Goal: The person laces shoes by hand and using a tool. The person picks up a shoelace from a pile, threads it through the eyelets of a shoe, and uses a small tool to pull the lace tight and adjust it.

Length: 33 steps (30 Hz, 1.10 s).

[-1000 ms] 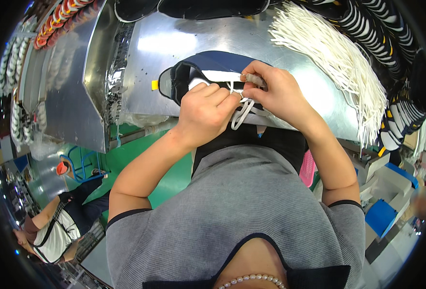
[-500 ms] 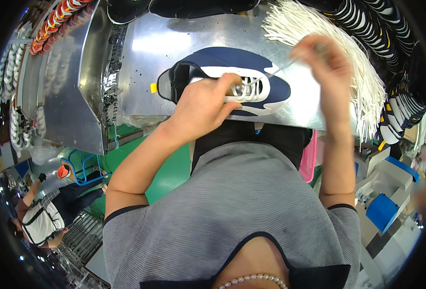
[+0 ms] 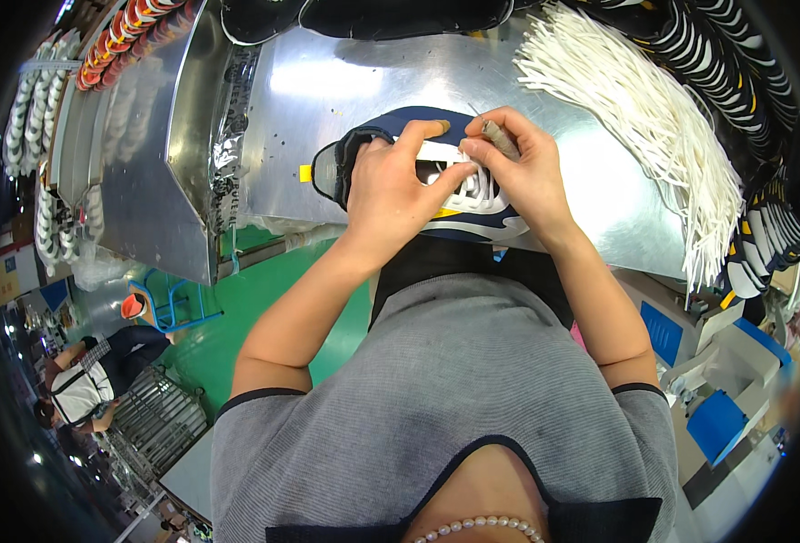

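Observation:
A navy and white shoe upper (image 3: 400,118) lies on the metal tabletop, its dark padded collar to the left and its toe to the right. My left hand (image 3: 400,185) grips it around the eyelet edge, thumb and forefinger apart on either side of the throat opening. Several rows of white shoelace (image 3: 479,192) cross the throat. In my right hand (image 3: 528,172) sits a thin tool with a tan wrapped handle (image 3: 499,140), its slim tip sticking out past the fingers. The right thumb and fingertips are pinched at the far eyelet row, partly hiding the lace there.
White laces (image 3: 635,136) lie in a big heap at the right of the metal table (image 3: 400,68). Dark shoe parts (image 3: 400,18) line the back edge, with stacked uppers (image 3: 762,226) at far right. A metal partition (image 3: 160,154) stands left. Another person (image 3: 83,389) is at lower left.
My right hand has come in from the right, where a lace was drawn out, to the eyelets beside my left hand. The upper has tilted, and my left thumb and forefinger have spread.

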{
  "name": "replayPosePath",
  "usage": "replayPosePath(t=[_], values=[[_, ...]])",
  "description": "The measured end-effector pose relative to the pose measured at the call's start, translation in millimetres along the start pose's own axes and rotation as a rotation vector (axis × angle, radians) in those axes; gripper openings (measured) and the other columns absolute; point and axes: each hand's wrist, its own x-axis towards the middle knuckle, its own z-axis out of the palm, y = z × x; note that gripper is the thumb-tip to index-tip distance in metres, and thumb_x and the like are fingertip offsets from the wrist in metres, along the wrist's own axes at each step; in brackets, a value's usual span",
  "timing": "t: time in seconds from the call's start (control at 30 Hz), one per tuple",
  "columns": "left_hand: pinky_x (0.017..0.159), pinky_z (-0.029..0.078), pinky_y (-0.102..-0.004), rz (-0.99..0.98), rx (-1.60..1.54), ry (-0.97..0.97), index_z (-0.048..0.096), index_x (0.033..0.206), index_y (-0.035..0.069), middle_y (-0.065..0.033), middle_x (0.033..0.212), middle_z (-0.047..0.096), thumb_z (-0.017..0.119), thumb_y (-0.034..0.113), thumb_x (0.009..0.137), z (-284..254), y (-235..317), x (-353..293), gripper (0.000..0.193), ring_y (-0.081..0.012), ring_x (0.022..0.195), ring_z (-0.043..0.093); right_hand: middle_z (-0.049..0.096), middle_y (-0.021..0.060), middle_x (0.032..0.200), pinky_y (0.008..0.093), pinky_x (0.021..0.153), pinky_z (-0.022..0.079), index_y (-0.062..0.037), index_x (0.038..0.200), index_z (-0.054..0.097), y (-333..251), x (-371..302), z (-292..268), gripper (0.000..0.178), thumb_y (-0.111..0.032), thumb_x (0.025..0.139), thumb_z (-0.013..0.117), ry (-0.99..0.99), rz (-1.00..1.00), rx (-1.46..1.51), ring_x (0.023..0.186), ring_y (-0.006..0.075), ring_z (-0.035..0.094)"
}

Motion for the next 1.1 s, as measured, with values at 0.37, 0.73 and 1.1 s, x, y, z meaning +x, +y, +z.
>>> replayPosePath(t=[0.37,0.73,1.1], values=[[0.076,0.046,-0.0326,0.012,-0.03,0.124,0.069,0.106,0.011,-0.0045,0.101,0.074,0.08,0.019,0.076,7.5,3.0,-5.4,0.033,-0.0231,0.076,0.06,0.069,0.0147,0.087,0.0332,0.068,0.053,0.0002,0.1,0.058,-6.6,-34.7,-18.6,0.013,-0.01,0.094,0.063,-0.021,-0.183,-0.363,0.076,0.025,0.068],[0.075,0.046,-0.0327,0.035,-0.002,0.159,0.07,0.106,0.01,-0.0042,0.102,0.074,0.078,0.017,0.077,6.9,4.7,-8.8,0.031,-0.022,0.075,0.058,0.068,0.0168,0.081,0.0374,0.063,0.05,-0.0001,0.094,0.062,-9.6,-33.0,-19.8,0.014,-0.013,0.091,0.065,-0.025,-0.206,-0.414,0.07,0.0302,0.067],[0.063,0.044,-0.0359,0.126,-0.334,0.139,0.067,0.11,0.008,-0.0104,0.072,0.068,0.065,0.003,0.083,18.3,-1.6,-0.1,0.027,-0.0267,0.053,0.054,0.068,0.0155,0.079,0.044,0.068,0.054,-0.0003,0.097,0.055,-2.0,0.9,7.9,0.015,-0.009,0.086,0.061,-0.093,-0.359,-0.978,0.079,0.0351,0.068]])
